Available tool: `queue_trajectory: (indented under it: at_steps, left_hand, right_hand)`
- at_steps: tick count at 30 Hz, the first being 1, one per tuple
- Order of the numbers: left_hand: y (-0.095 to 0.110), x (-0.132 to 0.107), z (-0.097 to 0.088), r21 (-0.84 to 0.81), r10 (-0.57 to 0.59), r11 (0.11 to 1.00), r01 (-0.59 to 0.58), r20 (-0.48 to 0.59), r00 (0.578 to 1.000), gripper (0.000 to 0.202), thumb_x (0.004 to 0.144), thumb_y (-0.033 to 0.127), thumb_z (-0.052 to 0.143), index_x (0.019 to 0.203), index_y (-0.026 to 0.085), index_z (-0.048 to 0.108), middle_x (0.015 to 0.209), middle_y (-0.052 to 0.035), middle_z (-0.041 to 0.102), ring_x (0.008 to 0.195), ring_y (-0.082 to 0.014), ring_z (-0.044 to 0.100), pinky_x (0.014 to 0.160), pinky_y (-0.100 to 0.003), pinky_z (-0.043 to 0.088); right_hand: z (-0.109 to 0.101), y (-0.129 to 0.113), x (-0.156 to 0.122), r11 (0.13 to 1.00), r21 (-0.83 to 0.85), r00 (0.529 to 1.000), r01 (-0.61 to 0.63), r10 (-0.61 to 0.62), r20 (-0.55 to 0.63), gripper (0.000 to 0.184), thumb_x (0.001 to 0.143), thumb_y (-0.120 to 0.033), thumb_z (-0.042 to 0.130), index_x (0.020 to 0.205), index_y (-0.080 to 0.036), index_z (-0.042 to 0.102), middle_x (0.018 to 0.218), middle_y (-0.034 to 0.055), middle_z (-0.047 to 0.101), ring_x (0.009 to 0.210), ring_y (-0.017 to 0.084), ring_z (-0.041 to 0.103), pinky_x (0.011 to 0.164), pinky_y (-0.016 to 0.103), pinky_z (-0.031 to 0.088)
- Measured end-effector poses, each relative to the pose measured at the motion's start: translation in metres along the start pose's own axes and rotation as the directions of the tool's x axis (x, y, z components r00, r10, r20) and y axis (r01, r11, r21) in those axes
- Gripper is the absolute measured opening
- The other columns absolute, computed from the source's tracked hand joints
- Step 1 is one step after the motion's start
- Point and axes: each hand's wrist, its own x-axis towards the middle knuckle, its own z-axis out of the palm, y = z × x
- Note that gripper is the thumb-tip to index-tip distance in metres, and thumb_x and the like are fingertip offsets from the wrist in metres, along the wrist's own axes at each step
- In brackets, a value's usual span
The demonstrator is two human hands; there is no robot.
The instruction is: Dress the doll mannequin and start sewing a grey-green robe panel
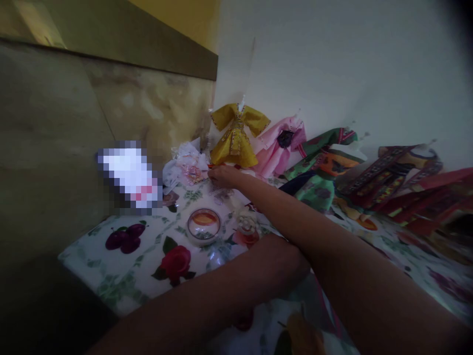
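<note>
My right hand (221, 176) reaches far across the table, its fingers curled together by a thin orange-red strip just in front of a small yellow dress (236, 140). What the fingers hold, if anything, is too small to make out. Nearer to me, my left hand (290, 259) lies low beside my right forearm, which crosses past it. Its fingers are hidden in shadow. Some pink-edged material (327, 305) shows just below it. Between the arms and the wall stand a round clear-sided container (204, 224) with orange inside and a cream beaded piece (247, 222).
Crumpled clear plastic bags (188, 162) lie at the back left, beside a bright blurred screen (125, 170). Along the wall lean a pink dress (281, 143), a green dress (314, 190) and a dark patterned dress (391, 172). A flowered cloth (148, 266) covers the table.
</note>
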Motion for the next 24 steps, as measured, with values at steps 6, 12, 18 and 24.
queue_trajectory:
  at_steps: [6, 12, 18, 24]
  left_hand:
    - [0.001, -0.001, -0.003, 0.006, 0.009, 1.000, -0.009, 0.025, 1.000, 0.013, 0.085, 0.014, 0.061, 0.073, 0.016, 0.067, 0.067, -0.0027, 0.068, 0.057, -0.0174, 0.063, 0.044, -0.029, 0.035]
    - [-0.002, 0.003, 0.011, 0.002, -0.019, 1.000, 0.019, 0.035, 0.999, 0.015, 0.088, 0.018, 0.058, 0.077, 0.017, 0.068, 0.070, -0.0029, 0.069, 0.056, -0.0163, 0.062, 0.045, -0.026, 0.037]
    - [-0.002, 0.002, 0.007, -0.021, -0.011, 1.000, 0.012, 0.036, 0.999, 0.013, 0.087, 0.015, 0.058, 0.077, 0.017, 0.067, 0.070, -0.0022, 0.068, 0.056, -0.0156, 0.061, 0.044, -0.027, 0.036]
    - [0.002, 0.001, -0.004, -0.034, 0.001, 0.999, 0.000, 0.041, 0.999, 0.013, 0.086, 0.012, 0.057, 0.080, 0.018, 0.067, 0.068, -0.0018, 0.068, 0.057, -0.0163, 0.062, 0.044, -0.027, 0.035]
  right_hand:
    - [0.007, 0.006, 0.004, 0.999, -0.019, 0.999, -0.037, 0.036, -0.025, 0.031, 0.100, -0.017, 0.040, 0.119, -0.012, 0.064, 0.122, 0.0159, 0.068, 0.107, 0.022, 0.063, 0.087, 0.029, 0.045]
    - [0.009, 0.014, 0.007, 0.986, -0.005, 0.985, -0.168, 0.167, -0.053, 0.036, 0.099, -0.016, 0.039, 0.131, -0.014, 0.056, 0.124, 0.0172, 0.067, 0.111, 0.025, 0.064, 0.087, 0.032, 0.048]
    - [0.013, 0.024, 0.005, 0.951, 0.018, 0.951, -0.309, 0.310, -0.020, 0.036, 0.099, -0.016, 0.046, 0.134, -0.014, 0.055, 0.123, 0.0173, 0.065, 0.109, 0.026, 0.065, 0.089, 0.036, 0.052]
    - [0.005, 0.020, 0.002, 0.939, 0.052, 0.940, -0.341, 0.339, 0.051, 0.035, 0.096, -0.036, 0.060, 0.126, -0.017, 0.059, 0.126, 0.0100, 0.060, 0.106, 0.022, 0.063, 0.089, 0.044, 0.055]
